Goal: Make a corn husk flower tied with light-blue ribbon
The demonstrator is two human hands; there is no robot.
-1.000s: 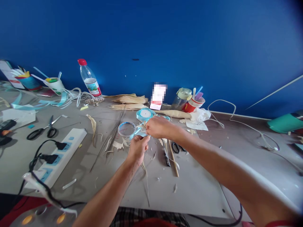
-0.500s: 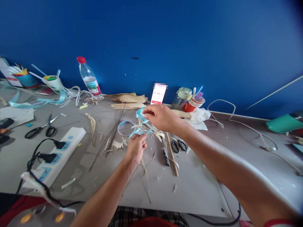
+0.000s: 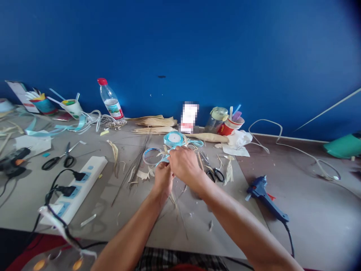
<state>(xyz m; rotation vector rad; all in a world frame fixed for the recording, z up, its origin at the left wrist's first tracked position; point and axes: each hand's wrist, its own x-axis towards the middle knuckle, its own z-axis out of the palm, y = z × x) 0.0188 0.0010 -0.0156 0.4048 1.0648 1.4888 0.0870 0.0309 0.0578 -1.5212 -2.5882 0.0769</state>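
My left hand [image 3: 163,177] is closed on a light blue ribbon [image 3: 163,159], part of which shows above its fingers. Right up against it, my right hand [image 3: 184,162] has its fingers bent over the same spot, pinching at the ribbon; its fingertips are partly hidden. Just beyond the hands, a roll of light blue ribbon [image 3: 172,143] lies flat on the table. A clear-and-blue ring of tape [image 3: 144,155] rests left of it. Dry husk scraps [image 3: 143,174] and thin dark stems [image 3: 135,165] lie about my left hand.
Black-handled scissors [image 3: 216,175] lie right of my hands, and a blue glue gun [image 3: 266,199] farther right. At left are a white power strip [image 3: 91,169] and more scissors [image 3: 58,160]. A bottle [image 3: 112,105], a phone [image 3: 189,116], a jar [image 3: 216,118] and cups [image 3: 234,124] stand along the wall.
My right hand has let go of the ribbon roll, which now lies on the table, and has come down to my left hand. The glue gun, earlier behind my right arm, shows now.
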